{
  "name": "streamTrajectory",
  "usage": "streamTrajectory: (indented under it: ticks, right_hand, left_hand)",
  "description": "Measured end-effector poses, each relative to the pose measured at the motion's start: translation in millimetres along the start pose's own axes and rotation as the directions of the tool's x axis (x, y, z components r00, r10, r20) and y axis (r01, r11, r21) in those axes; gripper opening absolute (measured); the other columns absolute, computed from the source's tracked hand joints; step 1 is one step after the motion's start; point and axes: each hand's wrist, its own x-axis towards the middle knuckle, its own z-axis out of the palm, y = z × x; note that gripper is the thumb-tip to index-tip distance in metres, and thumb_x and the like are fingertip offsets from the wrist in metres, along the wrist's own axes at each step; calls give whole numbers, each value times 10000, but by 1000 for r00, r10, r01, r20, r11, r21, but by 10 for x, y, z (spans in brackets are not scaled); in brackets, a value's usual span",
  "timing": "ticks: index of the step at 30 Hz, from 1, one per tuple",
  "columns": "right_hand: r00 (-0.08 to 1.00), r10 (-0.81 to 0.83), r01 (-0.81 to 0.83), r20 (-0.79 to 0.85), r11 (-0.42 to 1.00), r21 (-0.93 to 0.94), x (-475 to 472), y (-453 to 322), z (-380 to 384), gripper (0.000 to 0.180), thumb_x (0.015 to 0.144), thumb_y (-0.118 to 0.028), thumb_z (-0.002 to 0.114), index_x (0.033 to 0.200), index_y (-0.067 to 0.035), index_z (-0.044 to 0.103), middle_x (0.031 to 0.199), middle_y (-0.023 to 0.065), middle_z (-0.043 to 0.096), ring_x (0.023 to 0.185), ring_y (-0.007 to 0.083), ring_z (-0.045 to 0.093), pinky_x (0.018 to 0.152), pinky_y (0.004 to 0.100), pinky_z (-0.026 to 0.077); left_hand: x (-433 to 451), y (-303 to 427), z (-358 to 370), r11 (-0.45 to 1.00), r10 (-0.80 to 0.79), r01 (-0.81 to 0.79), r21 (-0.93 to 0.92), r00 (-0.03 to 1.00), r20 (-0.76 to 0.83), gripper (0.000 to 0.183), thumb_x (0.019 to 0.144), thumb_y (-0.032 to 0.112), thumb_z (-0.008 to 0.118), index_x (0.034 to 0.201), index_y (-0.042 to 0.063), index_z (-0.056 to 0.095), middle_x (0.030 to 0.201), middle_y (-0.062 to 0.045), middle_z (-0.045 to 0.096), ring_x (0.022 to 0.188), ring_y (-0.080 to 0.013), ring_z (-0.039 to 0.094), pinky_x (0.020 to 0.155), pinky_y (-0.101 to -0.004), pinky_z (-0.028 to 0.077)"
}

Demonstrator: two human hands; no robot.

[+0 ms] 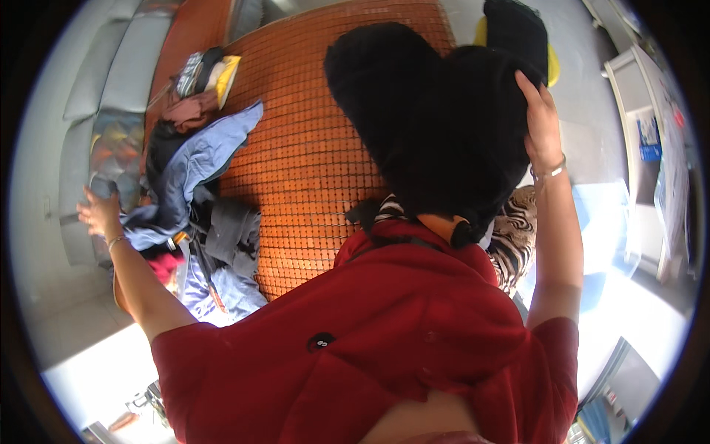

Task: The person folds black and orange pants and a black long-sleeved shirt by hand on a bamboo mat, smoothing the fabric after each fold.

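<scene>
A large black cloth item point(432, 111) with two rounded lobes, perhaps a garment, lies over the right part of an orange tiled mat point(299, 144). My right hand point(542, 122) rests on its right edge, fingers spread upward; whether it grips the cloth cannot be told. Far to the left, my left hand point(101, 212) has its fingers apart and holds nothing, beside the lower end of a blue garment point(194, 155). Dark grey folded cloth point(228, 230) lies below that garment.
Brown cloth point(191, 109) and a yellow item point(227, 77) lie at the upper left, near a grey cushioned seat point(130, 66). Zebra-patterned fabric point(516, 238) is at the right. Farther right stands a white shelf unit point(635, 100). A black-and-yellow object point(513, 33) sits at the top.
</scene>
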Motion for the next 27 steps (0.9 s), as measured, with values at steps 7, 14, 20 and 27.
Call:
streamTrajectory:
  ticks: [7,14,20,27]
  right_hand:
    - [997,38,-29,69,991,-133,24,-50,517,363,910,-357,665,917,0,601,784,-3,573,726,83,545,660,253,476]
    - [962,-80,93,262,995,-37,12,-299,695,358,930,-378,640,826,-44,559,664,-20,495,523,61,466,464,214,426]
    - [978,-78,65,195,995,73,-129,-773,735,242,1009,-244,502,1008,-36,626,823,43,666,658,121,621,570,218,502]
    - [955,-262,280,-138,951,133,247,-1472,-386,282,1001,-146,485,1177,45,595,1171,164,651,1059,229,640,944,341,516]
  left_hand:
    - [-2630,2202,-2916,-384,921,485,-785,148,-359,504,857,374,720,1169,6,574,1047,-107,667,996,-175,630,851,-311,513]
    - [-3184,2569,-3827,-477,854,194,-857,333,-399,402,891,267,712,1117,-14,532,1026,-82,623,973,-126,605,834,-292,495]
    - [-2261,2386,-3070,-640,748,521,-564,591,-303,273,906,160,678,1118,28,567,1066,-33,636,979,-142,609,841,-261,488]
    - [-622,1173,-2056,-745,637,666,-41,727,254,188,940,144,580,1027,-12,640,1012,-144,682,895,-245,680,835,-366,588]
